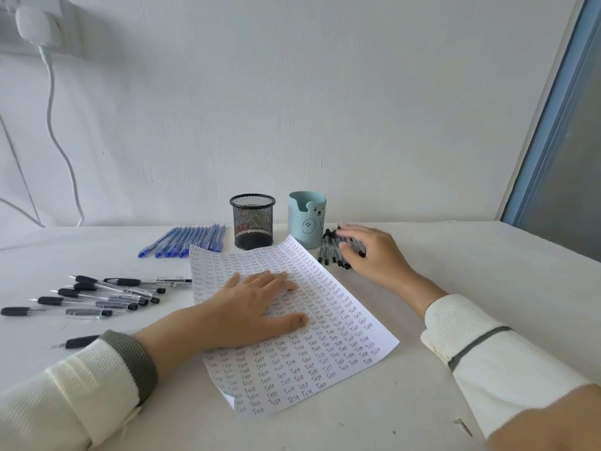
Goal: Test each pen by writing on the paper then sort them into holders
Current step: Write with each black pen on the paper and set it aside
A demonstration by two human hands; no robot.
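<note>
A paper sheet [328, 323] filled with handwritten "Test" lies askew. Behind it stand a black mesh holder [252, 221] and a pale blue bear holder [307, 222]. Blue pens [190, 240] lie in a row on the left, grip pens [110, 292] are scattered nearer, and black pens [330, 249] are heaped on the right.

The white paper [325, 353] carries dense rows of the handwritten word "Test" in dark ink. At 12 o'clock from it stands a black mesh holder [252, 222]; at 1 o'clock, a pale teal holder [305, 222] printed with a bear face. Blue pens [192, 240] lie at 11 o'clock, black-capped pens [330, 252] at 2 o'clock, clear pens with black grips [107, 292] at 9 o'clock. The table [487, 271] is off-white. Both sleeves [81, 385] are cream, each banded in grey.
</note>
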